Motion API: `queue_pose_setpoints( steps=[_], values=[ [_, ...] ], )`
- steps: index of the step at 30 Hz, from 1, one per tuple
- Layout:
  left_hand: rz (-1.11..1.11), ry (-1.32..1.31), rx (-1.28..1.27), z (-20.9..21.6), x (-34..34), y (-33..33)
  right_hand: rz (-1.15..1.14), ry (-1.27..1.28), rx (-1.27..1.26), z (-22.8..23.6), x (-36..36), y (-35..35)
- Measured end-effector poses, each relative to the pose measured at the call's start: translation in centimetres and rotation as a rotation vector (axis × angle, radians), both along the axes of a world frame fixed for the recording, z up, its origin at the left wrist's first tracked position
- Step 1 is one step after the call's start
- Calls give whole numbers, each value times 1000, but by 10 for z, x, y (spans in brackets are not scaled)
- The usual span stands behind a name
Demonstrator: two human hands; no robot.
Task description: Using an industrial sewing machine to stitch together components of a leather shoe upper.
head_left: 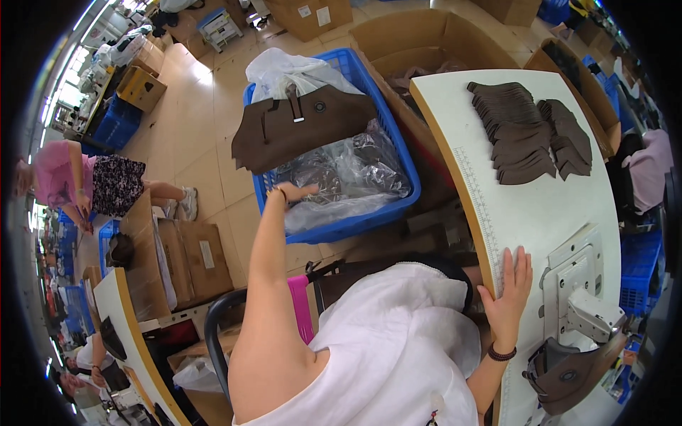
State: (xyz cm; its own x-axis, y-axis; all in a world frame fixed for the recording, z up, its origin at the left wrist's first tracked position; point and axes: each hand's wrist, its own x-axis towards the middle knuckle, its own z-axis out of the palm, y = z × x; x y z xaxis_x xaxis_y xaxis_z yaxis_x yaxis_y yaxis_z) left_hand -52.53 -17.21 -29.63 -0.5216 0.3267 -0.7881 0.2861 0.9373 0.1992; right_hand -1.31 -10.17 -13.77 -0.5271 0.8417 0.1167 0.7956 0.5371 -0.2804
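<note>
My left hand (297,192) reaches over the blue plastic basket (344,228) and rests at the clear plastic bag (359,167) inside it. Its fingers look stretched out, with nothing plainly gripped. Above this hand, a stack of brown cut pieces (305,121) with a strap and a round fitting lies across the basket. White plastic (273,74) bunches up behind the stack. My right hand (508,287) lies flat and open on the edge of the white worktable (511,227), fingers spread beside its printed ruler scale.
Fanned brown pieces (508,131) lie on the table's far part. A sewing machine (593,316) stands right of my right hand, a brown piece (568,373) hanging by it. A large cardboard box (433,39) sits behind the basket. Another person (67,174) stands at left.
</note>
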Motion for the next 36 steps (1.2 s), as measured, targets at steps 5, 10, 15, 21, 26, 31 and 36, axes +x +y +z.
queue_pose_setpoints(
  steps=[5,10,15,21,26,31,36],
  values=[
    [-12,403,-75,-70,47,-42,37,21,26,1,-2,0],
    [-517,487,25,-67,-10,-52,61,51,23,1,1,0],
    [4,-95,531,4,28,-22,21,37,34,-3,2,0],
    [-80,623,330,14,39,12,32,44,29,0,1,-1],
    [-394,852,413,-19,26,43,11,18,-5,3,-2,-2],
    [-727,452,240,12,32,51,-17,25,-15,3,-2,-1],
    [-614,463,-156,57,22,6,-3,26,-11,0,0,0]
  ],
)
